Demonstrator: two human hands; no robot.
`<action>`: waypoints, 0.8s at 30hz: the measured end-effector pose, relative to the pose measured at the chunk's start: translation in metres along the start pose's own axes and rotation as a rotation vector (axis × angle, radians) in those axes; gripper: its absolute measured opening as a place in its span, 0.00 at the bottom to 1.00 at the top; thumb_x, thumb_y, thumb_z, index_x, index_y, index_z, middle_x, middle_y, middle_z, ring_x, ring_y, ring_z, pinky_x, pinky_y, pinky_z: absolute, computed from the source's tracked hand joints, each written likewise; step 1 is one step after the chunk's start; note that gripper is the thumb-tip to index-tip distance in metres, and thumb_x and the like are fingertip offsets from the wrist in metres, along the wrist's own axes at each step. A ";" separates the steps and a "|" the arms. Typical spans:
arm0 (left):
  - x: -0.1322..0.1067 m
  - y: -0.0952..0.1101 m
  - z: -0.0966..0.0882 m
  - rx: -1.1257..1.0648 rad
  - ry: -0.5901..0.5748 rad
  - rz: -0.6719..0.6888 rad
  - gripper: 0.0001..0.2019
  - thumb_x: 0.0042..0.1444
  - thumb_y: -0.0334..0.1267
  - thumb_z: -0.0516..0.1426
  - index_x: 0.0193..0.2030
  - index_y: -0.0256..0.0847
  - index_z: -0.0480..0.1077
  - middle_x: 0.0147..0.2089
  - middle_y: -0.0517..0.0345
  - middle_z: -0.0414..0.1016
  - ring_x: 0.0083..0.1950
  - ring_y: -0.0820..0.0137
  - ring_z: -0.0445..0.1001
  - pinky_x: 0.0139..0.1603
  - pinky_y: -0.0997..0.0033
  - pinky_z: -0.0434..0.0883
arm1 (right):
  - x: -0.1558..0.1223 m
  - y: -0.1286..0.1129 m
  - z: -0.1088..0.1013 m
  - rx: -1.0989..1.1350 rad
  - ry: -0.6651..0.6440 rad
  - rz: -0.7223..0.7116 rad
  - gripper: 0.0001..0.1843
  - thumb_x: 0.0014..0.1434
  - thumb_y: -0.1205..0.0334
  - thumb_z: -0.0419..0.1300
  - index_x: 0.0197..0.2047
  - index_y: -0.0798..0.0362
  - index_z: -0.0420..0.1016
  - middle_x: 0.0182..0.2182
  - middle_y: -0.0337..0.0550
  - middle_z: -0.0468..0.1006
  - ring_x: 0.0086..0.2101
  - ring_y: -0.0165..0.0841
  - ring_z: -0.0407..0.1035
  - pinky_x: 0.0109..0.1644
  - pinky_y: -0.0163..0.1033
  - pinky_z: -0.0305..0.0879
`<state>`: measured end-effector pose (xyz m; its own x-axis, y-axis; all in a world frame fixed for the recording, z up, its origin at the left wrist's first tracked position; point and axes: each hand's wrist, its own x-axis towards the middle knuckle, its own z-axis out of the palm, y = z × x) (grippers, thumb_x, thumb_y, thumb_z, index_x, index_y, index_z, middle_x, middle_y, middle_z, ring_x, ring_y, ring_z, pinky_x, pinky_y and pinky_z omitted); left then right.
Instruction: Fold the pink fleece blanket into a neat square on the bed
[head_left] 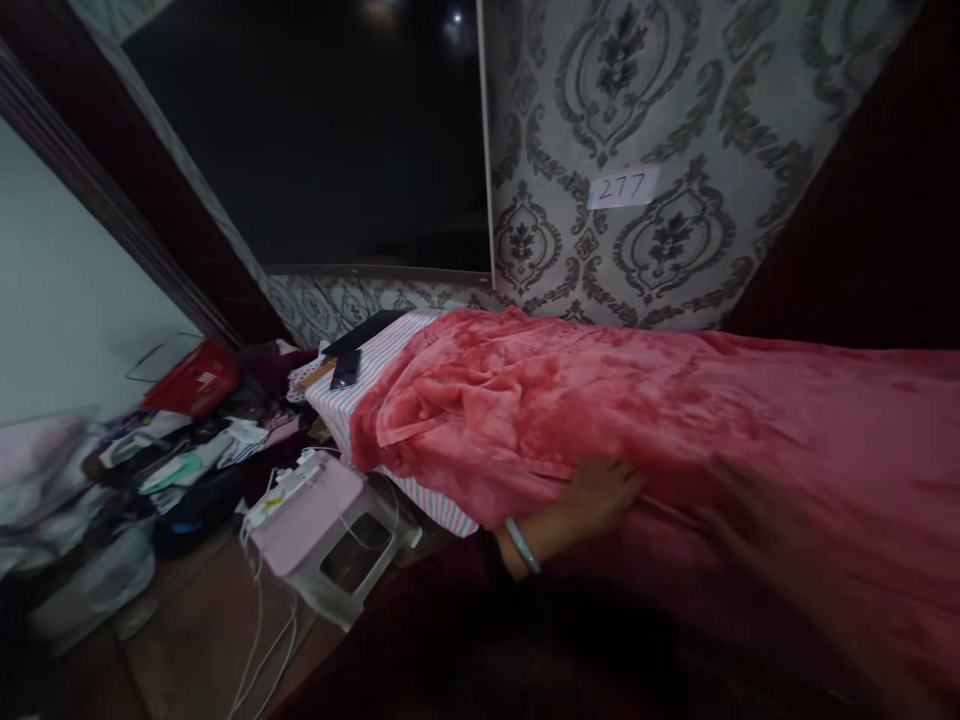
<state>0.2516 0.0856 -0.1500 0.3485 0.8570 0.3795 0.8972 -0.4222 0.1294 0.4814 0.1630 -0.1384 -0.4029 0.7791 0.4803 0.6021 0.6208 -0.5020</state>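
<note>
A red plush blanket (675,400) lies spread over a long surface against the wall, bunched into folds towards its left end. My left hand (604,492), with a pale bangle (523,546) at the wrist, rests on the blanket beside a long crease, its fingers stretched over the cloth. To the right, my right hand (754,515) is over the same blanket, smeared by motion, with its fingers apart. A striped cloth (375,362) shows from under the blanket at the left end.
A dark phone (346,369) lies on the striped cloth. A pink-topped stool (319,510) with a power strip and trailing cables stands on the floor. Piled clothes (202,460) and a red bag (196,380) are at the left. A large dark screen (337,130) hangs above.
</note>
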 end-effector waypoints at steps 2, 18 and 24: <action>-0.001 -0.001 -0.002 -0.036 0.021 0.015 0.14 0.68 0.33 0.52 0.57 0.36 0.74 0.49 0.45 0.79 0.50 0.58 0.77 0.46 0.57 0.75 | -0.003 -0.014 0.035 0.034 -0.076 -0.159 0.30 0.58 0.42 0.54 0.59 0.43 0.79 0.59 0.53 0.77 0.60 0.56 0.70 0.65 0.65 0.66; -0.248 -0.188 -0.146 -0.223 0.772 -1.147 0.21 0.59 0.40 0.60 0.58 0.37 0.70 0.62 0.37 0.73 0.66 0.51 0.71 0.70 0.46 0.65 | -0.009 -0.012 0.072 0.032 -0.042 -0.198 0.41 0.57 0.48 0.56 0.70 0.06 0.51 0.54 0.44 0.79 0.56 0.58 0.72 0.59 0.70 0.68; -0.251 -0.205 -0.135 -0.899 0.882 -1.140 0.29 0.43 0.61 0.70 0.42 0.39 0.77 0.45 0.47 0.83 0.49 0.55 0.80 0.54 0.55 0.76 | -0.008 -0.005 0.069 -0.079 -0.040 -0.275 0.38 0.60 0.49 0.54 0.73 0.23 0.59 0.55 0.48 0.79 0.53 0.56 0.75 0.57 0.65 0.73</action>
<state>-0.0564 -0.0831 -0.1481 -0.8409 0.5389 0.0498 0.0331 -0.0406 0.9986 0.4340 0.1598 -0.1894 -0.5847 0.5863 0.5607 0.5175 0.8018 -0.2988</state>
